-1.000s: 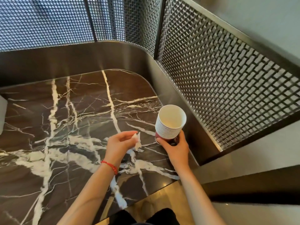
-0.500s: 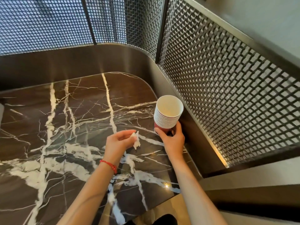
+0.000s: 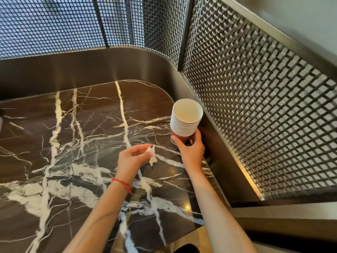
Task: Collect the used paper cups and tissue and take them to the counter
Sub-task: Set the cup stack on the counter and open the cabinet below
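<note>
A stack of several nested paper cups (image 3: 186, 121), white inside and red outside, is held upright by its base in my right hand (image 3: 190, 150) above the right side of the dark marble table (image 3: 73, 143). My left hand (image 3: 132, 159), with a red string bracelet on the wrist, pinches a small crumpled white tissue (image 3: 152, 157) between thumb and fingers, just left of and lower than the cups. The topmost cup looks empty inside.
A dark curved metal wall (image 3: 127, 66) topped by woven metal mesh screens (image 3: 255, 106) rings the table at the back and right. The table's near edge (image 3: 182, 234) borders a tan floor. A pale object shows at the far left edge.
The cup stack and my right hand have risen a little and shifted toward the mesh wall. My left hand keeps the tissue and has barely moved relative to the table.
</note>
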A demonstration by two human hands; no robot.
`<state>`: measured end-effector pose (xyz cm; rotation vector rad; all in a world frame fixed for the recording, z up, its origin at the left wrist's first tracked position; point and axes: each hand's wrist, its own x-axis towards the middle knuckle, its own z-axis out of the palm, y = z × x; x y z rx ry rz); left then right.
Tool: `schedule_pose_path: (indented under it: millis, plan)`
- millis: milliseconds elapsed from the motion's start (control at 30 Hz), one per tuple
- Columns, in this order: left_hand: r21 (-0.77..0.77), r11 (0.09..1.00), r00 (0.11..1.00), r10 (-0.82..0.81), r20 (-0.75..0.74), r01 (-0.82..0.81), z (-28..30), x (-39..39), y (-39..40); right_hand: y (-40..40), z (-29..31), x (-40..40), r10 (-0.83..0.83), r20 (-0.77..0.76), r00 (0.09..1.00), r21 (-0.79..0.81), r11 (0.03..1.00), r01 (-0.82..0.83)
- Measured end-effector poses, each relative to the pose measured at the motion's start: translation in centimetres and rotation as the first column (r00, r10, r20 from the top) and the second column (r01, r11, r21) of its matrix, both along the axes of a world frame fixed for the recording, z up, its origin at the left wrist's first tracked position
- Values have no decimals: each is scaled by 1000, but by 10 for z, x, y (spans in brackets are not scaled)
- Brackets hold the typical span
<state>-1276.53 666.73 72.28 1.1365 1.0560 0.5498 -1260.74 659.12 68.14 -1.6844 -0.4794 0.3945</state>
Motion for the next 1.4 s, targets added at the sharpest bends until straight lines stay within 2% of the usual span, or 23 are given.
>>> schedule_pose_path:
  millis: [533,900,1033,1133,1200,1267,1400]
  plan:
    - [-14,1000,1000,12,10,-12,0,2,-2,5,2,0,12,8,1000,-37,999,-12]
    - [4,1000,999,19,38,-19,3,-20,-15,-29,11,-20,6,-1,1000,-130,992,-7]
    - [18,1000,999,-2,36,1,0,-34,-24,-53,16,-35,99,137,986,-283,958,-57]
    - [26,999,999,-26,31,25,-1,-46,-33,-72,18,-48,260,265,929,-435,892,-125]
    - [23,999,999,-30,32,30,0,-54,-43,-86,19,-57,378,352,856,-531,834,-150]
    - [16,1000,999,-3,43,3,3,-62,-54,-98,23,-65,466,452,761,-597,792,-130]
    - [43,997,998,59,33,-60,5,-82,-81,-124,28,-82,553,629,547,-611,786,-93]
